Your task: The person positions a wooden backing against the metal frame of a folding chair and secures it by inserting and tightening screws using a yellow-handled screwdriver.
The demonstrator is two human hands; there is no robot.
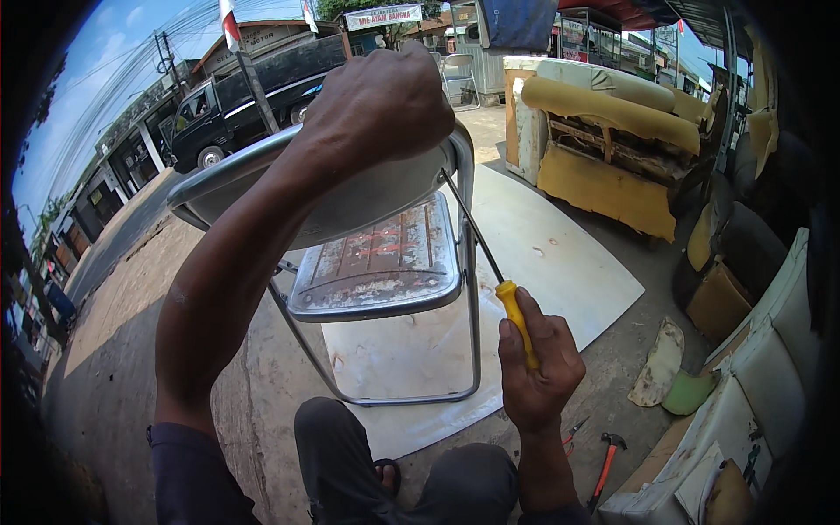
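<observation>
A metal folding chair [468,350] stands upright in front of me, its seat [367,267] rusty and scuffed. My left hand [376,96] is closed on the top of its grey backrest [350,214], the grip partly hidden behind my knuckles. My right hand [547,367] holds a yellow-handled screwdriver [508,299], its long shaft reaching up to the right side of the backrest, beside the tube frame. The chair rests on a large pale sheet [560,289].
A hammer [604,468] and pliers [573,435] lie by my right knee. Torn sofa parts [604,131] and cushions [752,385] are piled to the right, with foam scraps [656,363]. A dark pickup truck [236,105] is on the street behind.
</observation>
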